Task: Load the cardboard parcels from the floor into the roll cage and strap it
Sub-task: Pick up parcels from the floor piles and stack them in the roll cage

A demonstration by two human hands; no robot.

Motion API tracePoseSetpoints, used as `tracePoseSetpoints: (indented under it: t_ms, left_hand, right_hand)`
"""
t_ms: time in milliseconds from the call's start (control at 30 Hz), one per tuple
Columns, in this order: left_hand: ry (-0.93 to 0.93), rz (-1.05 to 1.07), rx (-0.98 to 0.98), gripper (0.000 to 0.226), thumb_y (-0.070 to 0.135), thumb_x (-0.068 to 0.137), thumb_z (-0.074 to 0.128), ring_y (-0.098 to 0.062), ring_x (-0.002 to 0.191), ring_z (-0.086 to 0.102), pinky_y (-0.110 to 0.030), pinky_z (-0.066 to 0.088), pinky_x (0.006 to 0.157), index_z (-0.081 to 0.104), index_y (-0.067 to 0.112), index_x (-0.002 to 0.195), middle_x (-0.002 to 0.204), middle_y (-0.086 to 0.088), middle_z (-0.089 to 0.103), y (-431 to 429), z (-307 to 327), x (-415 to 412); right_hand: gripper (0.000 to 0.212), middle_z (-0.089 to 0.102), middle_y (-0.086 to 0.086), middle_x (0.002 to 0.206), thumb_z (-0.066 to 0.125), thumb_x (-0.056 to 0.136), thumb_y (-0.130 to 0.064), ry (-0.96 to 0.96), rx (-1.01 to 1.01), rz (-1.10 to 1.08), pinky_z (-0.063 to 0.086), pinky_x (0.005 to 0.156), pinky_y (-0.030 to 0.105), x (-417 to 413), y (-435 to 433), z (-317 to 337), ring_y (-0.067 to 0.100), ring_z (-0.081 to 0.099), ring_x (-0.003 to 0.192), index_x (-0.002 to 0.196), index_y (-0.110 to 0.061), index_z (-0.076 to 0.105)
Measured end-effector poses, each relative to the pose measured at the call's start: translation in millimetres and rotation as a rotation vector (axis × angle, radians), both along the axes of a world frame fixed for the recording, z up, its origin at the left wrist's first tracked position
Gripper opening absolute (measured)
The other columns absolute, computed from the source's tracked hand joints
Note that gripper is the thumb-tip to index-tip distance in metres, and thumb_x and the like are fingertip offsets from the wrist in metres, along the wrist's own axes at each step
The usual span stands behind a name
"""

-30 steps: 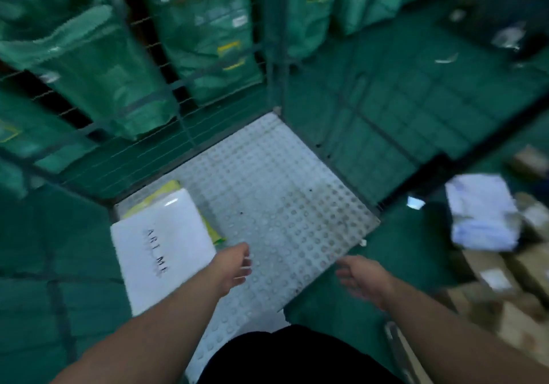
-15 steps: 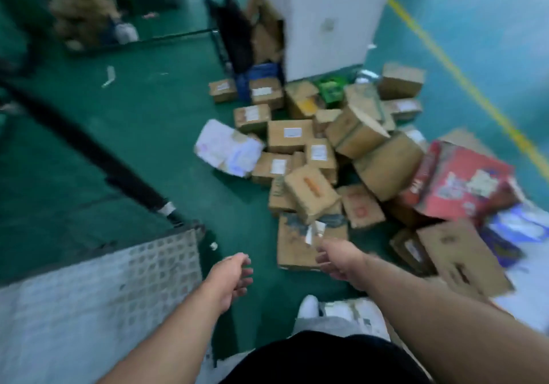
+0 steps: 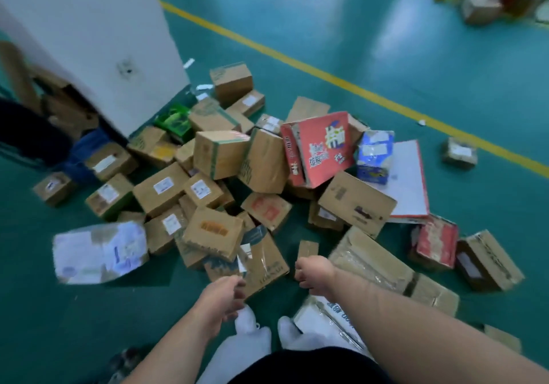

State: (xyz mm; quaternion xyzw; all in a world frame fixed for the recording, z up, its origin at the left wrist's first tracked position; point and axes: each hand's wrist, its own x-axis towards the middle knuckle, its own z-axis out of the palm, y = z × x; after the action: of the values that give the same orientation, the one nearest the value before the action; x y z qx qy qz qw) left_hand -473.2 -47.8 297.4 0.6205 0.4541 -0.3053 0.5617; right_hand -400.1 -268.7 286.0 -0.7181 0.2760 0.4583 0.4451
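The cardboard parcels (image 3: 220, 154) lie in a loose heap on the green floor (image 3: 53, 324), directly ahead of the person. The heap runs from the base of a white pillar (image 3: 89, 41) at upper left to a yellow floor line (image 3: 326, 76) at right. Most parcels are brown boxes with white labels, tilted and leaning on one another.

A red printed carton (image 3: 319, 148) stands tilted near the centre of the heap. A blue and white pack (image 3: 375, 157) stands just beside it on the right. A white soft bag (image 3: 98, 253) lies at the left edge of the heap.

The left hand (image 3: 222, 300) hangs above the near corner of a flat brown box (image 3: 264, 261). Its fingers are loosely curled and hold nothing. The right hand (image 3: 315, 275) hangs just beside a long taped box (image 3: 371, 260). Its fingers are curled downward, narrow, and hold nothing.

A white flat parcel (image 3: 320, 316) with blue print lies beneath the right forearm, touching the right one of the person's white shoes (image 3: 252, 334).
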Motion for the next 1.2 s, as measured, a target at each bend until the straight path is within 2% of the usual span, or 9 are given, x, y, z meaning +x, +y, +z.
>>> tracePoseSetpoints:
  t_ms: [133, 300, 367, 433, 633, 767, 867, 1000, 1200]
  left_hand:
    - [0.001, -0.121, -0.022, 0.021, 0.027, 0.1, 0.056, -0.028, 0.084, 0.06, -0.033, 0.045, 0.063, 0.068, 0.012, 0.109, 0.102, -0.012, 0.068, 9.7, 6.4, 42.5]
    - [-0.051, -0.274, 0.002, 0.02, 0.029, 0.098, 0.058, -0.032, 0.094, 0.069, -0.037, 0.05, 0.071, 0.069, 0.014, 0.107, 0.105, -0.012, 0.072, 29.4, 9.2, 84.8]
    - [-0.057, -0.313, 0.008, 0.021, 0.028, 0.099, 0.057, -0.03, 0.088, 0.069, -0.037, 0.05, 0.069, 0.068, 0.012, 0.107, 0.103, -0.011, 0.072, 37.7, 9.7, 97.9]
    - [-0.061, -0.307, -0.009, 0.023, 0.027, 0.1, 0.056, -0.026, 0.077, 0.063, -0.033, 0.046, 0.061, 0.066, 0.009, 0.11, 0.098, -0.01, 0.069, 42.3, 9.2, 109.2]
    - [-0.026, -0.337, -0.011, 0.022, 0.023, 0.1, 0.057, -0.026, 0.076, 0.06, -0.033, 0.047, 0.063, 0.067, 0.007, 0.109, 0.101, -0.014, 0.07, 33.3, 6.5, 137.1]
    - [-0.014, -0.328, -0.019, 0.024, 0.025, 0.103, 0.055, -0.026, 0.072, 0.06, -0.032, 0.044, 0.061, 0.067, 0.006, 0.11, 0.101, -0.014, 0.069, 21.8, 6.9, 160.4]
    - [0.018, -0.306, 0.001, 0.023, 0.024, 0.102, 0.056, -0.025, 0.069, 0.06, -0.032, 0.043, 0.06, 0.067, 0.005, 0.107, 0.095, -0.013, 0.07, 14.0, 3.0, 190.1]
    - [0.049, -0.291, 0.048, 0.022, 0.025, 0.102, 0.055, -0.022, 0.073, 0.063, -0.036, 0.049, 0.071, 0.068, 0.008, 0.105, 0.087, -0.006, 0.071, -4.2, -10.0, 250.3]
    - [0.125, -0.279, 0.122, 0.039, 0.041, 0.101, 0.059, -0.026, 0.103, 0.067, -0.043, 0.057, 0.094, 0.062, 0.009, 0.123, 0.112, -0.009, 0.069, -46.9, -61.7, 383.2]
  right_hand:
    - [0.011, 0.063, 0.003, 0.092, 0.052, 0.094, -0.026, 0.004, 0.016, -0.092, 0.046, 0.061, 0.029, 8.5, 18.5, 10.0, 0.015, 0.058, 0.068, 0.094, -0.018, 0.059]
    - [0.017, 0.07, 0.014, 0.117, 0.045, 0.102, -0.025, -0.013, 0.021, -0.251, 0.05, 0.096, 0.04, 18.1, 35.5, 18.6, 0.023, 0.062, 0.095, 0.102, -0.015, 0.059]
    - [0.021, 0.07, 0.012, 0.115, 0.045, 0.102, -0.027, -0.025, 0.014, -0.302, 0.049, 0.099, 0.042, 18.8, 38.9, 19.2, 0.022, 0.064, 0.096, 0.11, -0.015, 0.059]
    - [0.023, 0.07, 0.01, 0.111, 0.044, 0.102, -0.028, -0.028, 0.014, -0.318, 0.049, 0.096, 0.041, 18.8, 40.7, 21.5, 0.023, 0.066, 0.1, 0.113, -0.015, 0.059]
    - [0.021, 0.068, 0.009, 0.112, 0.044, 0.103, -0.029, -0.031, 0.011, -0.419, 0.053, 0.095, 0.04, 31.1, 32.1, 17.8, 0.023, 0.066, 0.104, 0.113, -0.015, 0.058]
    - [0.017, 0.062, 0.002, 0.088, 0.049, 0.098, -0.029, -0.017, 0.014, -0.436, 0.043, 0.069, 0.031, 55.5, 20.5, 4.9, 0.015, 0.056, 0.071, 0.101, -0.015, 0.057]
    - [0.013, 0.057, 0.0, 0.082, 0.046, 0.101, -0.021, 0.022, 0.044, -0.421, 0.043, 0.069, 0.029, 86.8, 12.9, -5.1, 0.011, 0.05, 0.066, 0.1, -0.014, 0.056]
    - [0.024, 0.054, 0.003, 0.088, 0.037, 0.107, -0.017, 0.077, 0.085, -0.449, 0.034, 0.061, 0.023, 143.3, -1.7, -34.3, 0.011, 0.044, 0.07, 0.122, -0.007, 0.053]
    - [0.019, 0.056, 0.009, 0.095, 0.043, 0.105, -0.021, 0.206, 0.109, -0.525, 0.035, 0.061, 0.027, 251.8, -27.5, -105.5, 0.018, 0.048, 0.078, 0.111, -0.012, 0.058]
